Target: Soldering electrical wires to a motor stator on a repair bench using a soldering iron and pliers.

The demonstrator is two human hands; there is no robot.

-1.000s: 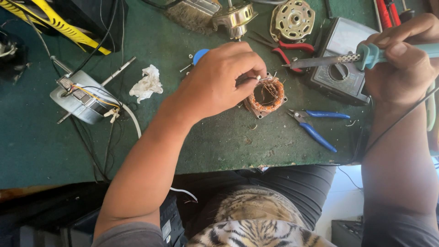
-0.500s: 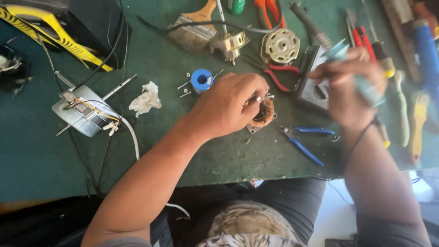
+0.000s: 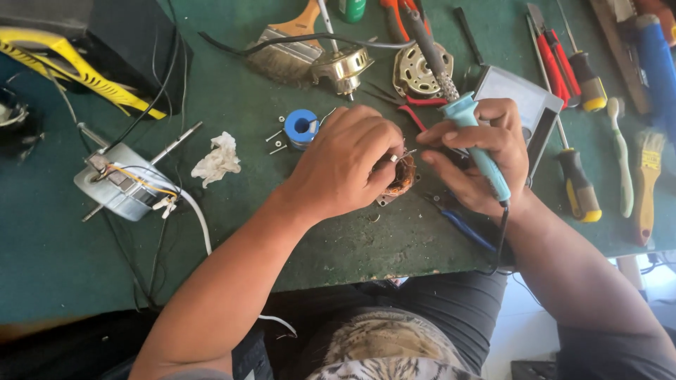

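On the green bench (image 3: 211, 84), left hand (image 3: 345, 165) pinches the copper coil (image 3: 403, 176); right hand (image 3: 482, 158) clasps the soldering iron (image 3: 479, 141).

1. One view only, from a camera worn on the person's head.
2. Faces steeply down and forward onto the green tabletop (image 3: 211, 232); its near edge crosses the lower frame, lap below.
3. Close range: left hand (image 3: 348, 165) and right hand (image 3: 479, 158) sit mid-frame, forearms entering from the bottom corners.
4. Far tools cut off by the top edge.
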